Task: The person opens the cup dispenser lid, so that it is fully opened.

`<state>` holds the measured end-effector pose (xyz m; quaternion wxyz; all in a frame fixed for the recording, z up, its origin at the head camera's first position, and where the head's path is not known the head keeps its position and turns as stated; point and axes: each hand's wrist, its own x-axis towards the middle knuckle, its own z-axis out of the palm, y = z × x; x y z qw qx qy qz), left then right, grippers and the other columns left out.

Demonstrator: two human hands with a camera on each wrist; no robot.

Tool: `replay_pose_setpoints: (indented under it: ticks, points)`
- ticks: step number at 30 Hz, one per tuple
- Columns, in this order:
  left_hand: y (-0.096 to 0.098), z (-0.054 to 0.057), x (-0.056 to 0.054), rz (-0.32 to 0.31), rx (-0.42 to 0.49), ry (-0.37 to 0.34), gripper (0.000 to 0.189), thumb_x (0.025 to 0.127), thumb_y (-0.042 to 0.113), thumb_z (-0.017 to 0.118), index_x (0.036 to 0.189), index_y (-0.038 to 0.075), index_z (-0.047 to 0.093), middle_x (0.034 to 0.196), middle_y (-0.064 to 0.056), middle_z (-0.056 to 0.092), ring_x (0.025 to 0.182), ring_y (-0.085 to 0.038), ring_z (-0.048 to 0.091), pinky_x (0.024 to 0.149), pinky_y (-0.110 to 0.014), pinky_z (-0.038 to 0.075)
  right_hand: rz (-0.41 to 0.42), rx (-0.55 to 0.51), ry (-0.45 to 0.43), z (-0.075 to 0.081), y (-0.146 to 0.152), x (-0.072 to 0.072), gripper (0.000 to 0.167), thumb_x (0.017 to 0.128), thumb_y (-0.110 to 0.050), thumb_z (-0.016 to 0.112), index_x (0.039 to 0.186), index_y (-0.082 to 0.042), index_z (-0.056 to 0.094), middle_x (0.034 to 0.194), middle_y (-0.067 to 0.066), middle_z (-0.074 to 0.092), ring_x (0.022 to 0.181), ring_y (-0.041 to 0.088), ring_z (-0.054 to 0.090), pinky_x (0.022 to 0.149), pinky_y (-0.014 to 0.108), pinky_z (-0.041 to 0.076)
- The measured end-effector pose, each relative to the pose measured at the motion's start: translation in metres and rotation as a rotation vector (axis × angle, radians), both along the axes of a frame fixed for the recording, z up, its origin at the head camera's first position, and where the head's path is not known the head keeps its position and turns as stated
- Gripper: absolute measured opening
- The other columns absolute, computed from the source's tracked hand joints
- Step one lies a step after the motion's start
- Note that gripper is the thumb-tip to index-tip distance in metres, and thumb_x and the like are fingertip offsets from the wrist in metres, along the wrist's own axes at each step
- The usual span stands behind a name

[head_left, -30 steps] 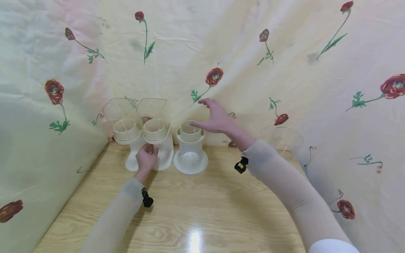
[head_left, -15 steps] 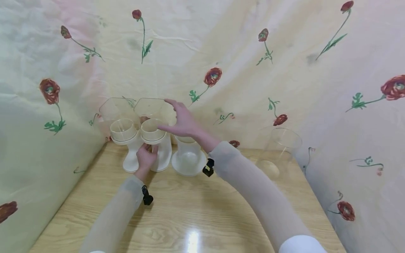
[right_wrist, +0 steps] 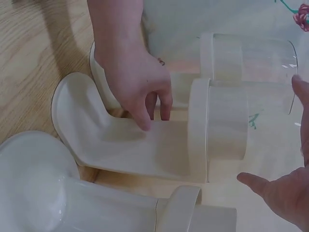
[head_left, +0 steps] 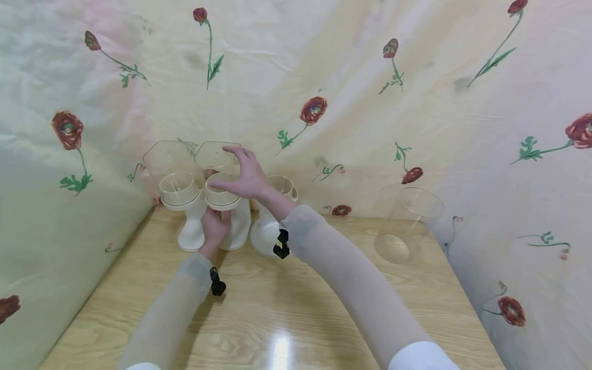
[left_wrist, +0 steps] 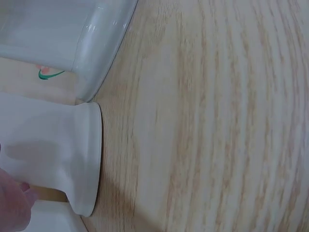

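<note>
In the head view, my left hand [head_left: 215, 228] grips the upright of the middle white stand [head_left: 239, 231], just under its round collar. The right wrist view shows its thumb on the face of that upright [right_wrist: 145, 150] and fingers curled round the edge. My right hand [head_left: 247, 179], thumb and fingers spread wide, is beside the tall clear container [head_left: 215, 156] rising from this stand. Its thumb overlaps the pale inner ring, while the fingers are at the container's upper rim. The left wrist view catches the stand's foot [left_wrist: 84, 159] on the table and part of my left hand.
A similar stand [head_left: 190, 236] with a clear container is on the left. At right, a round-footed stand [head_left: 264, 235] is partly behind my right forearm. A loose clear cylinder [head_left: 392, 249] stands farther right on the wooden table [head_left: 259, 313]. Flowered cloth [head_left: 351, 128] hangs behind.
My right hand has moved left from the round-footed stand to the middle stand's container, its fingers still spread. The left hand keeps its hold on the middle upright.
</note>
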<state>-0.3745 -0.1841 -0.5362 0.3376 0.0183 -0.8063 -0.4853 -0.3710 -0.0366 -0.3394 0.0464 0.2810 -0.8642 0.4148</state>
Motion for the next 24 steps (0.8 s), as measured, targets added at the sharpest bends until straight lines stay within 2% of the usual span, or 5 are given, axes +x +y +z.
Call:
replay_pose_setpoints:
  ticks: [6,8,14,18,24]
  points:
    - [0.002,0.006,0.004,0.030,-0.025,-0.019,0.014,0.099,0.009,0.066,0.101,-0.004,0.062,0.082,-0.025,0.067,0.073,-0.039,0.062,0.064,-0.035,0.045,-0.017,-0.020,0.044,0.000,0.000,0.001,0.086,0.085,-0.043,0.089,0.157,-0.024,0.045,0.160,0.015,0.040,0.147,0.027,0.043,0.124,0.047,0.044]
    - [0.003,0.007,0.007,0.028,-0.017,-0.020,0.015,0.099,0.010,0.066,0.102,-0.005,0.062,0.082,-0.026,0.068,0.073,-0.040,0.062,0.064,-0.037,0.047,-0.018,-0.017,0.044,0.000,0.002,0.002,0.085,0.085,-0.044,0.089,0.156,-0.025,0.047,0.158,0.015,0.041,0.146,0.027,0.044,0.123,0.048,0.045]
    - [0.001,0.007,0.013,0.028,0.007,-0.014,0.020,0.096,0.008,0.065,0.109,-0.007,0.063,0.092,-0.032,0.073,0.085,-0.048,0.070,0.076,-0.055,0.059,0.012,0.014,0.044,0.000,0.008,0.006,0.084,0.086,-0.045,0.088,0.156,-0.026,0.047,0.159,0.014,0.044,0.144,0.027,0.046,0.120,0.049,0.047]
    - [-0.003,0.004,0.016,0.040,-0.009,-0.012,0.025,0.092,0.008,0.063,0.110,-0.010,0.063,0.096,-0.035,0.072,0.090,-0.052,0.070,0.084,-0.064,0.059,0.048,0.031,0.060,0.000,0.011,0.009,0.083,0.086,-0.045,0.088,0.156,-0.025,0.047,0.160,0.012,0.046,0.143,0.026,0.048,0.119,0.047,0.048]
    - [-0.010,0.002,0.015,0.067,-0.066,-0.047,0.029,0.091,0.011,0.064,0.110,-0.011,0.066,0.102,-0.037,0.073,0.097,-0.055,0.070,0.089,-0.066,0.058,0.085,0.037,0.084,0.000,0.014,0.015,0.083,0.085,-0.044,0.088,0.155,-0.024,0.048,0.160,0.009,0.048,0.142,0.026,0.049,0.117,0.042,0.049]
